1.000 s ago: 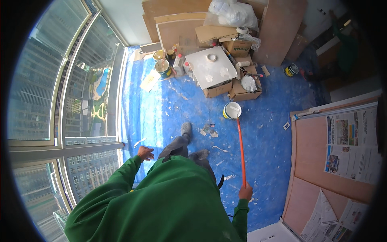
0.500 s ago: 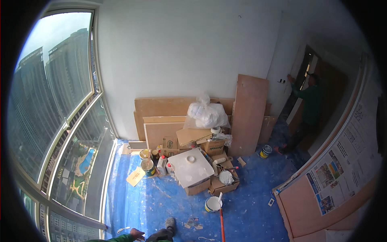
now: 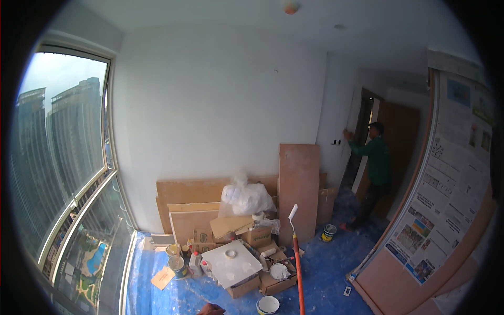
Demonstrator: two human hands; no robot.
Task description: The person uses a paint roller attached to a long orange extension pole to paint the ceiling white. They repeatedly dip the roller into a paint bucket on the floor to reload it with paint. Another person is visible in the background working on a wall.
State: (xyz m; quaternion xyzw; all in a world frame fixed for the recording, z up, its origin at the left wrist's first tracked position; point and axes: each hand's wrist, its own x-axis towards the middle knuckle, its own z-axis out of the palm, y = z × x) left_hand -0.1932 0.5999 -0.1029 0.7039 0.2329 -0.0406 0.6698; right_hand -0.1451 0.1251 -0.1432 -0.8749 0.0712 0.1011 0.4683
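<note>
A paint roller (image 3: pixel 293 212) with a narrow white sleeve is raised on a long orange-red pole (image 3: pixel 298 268). The pole runs out of the lower edge, so whatever grips it is hidden; my right hand is out of view. At the bottom edge shows part of my left hand (image 3: pixel 211 309), dark and blurred, its fingers not clear. A paint bucket (image 3: pixel 268 305) with white inside stands on the floor between that hand and the pole.
Cartons under a white square panel (image 3: pixel 232 265), paint cans (image 3: pixel 177 266) and a plastic bag (image 3: pixel 247 199) crowd the middle. Boards (image 3: pixel 298 194) lean on the wall. A person in green (image 3: pixel 379 160) works by the doorway. Windows line the left; a papered panel (image 3: pixel 430 220) stands right.
My view has tilted up and shifted right. The roller has lifted away from the white paint bucket and now points upward. My left hand has moved right in the picture.
</note>
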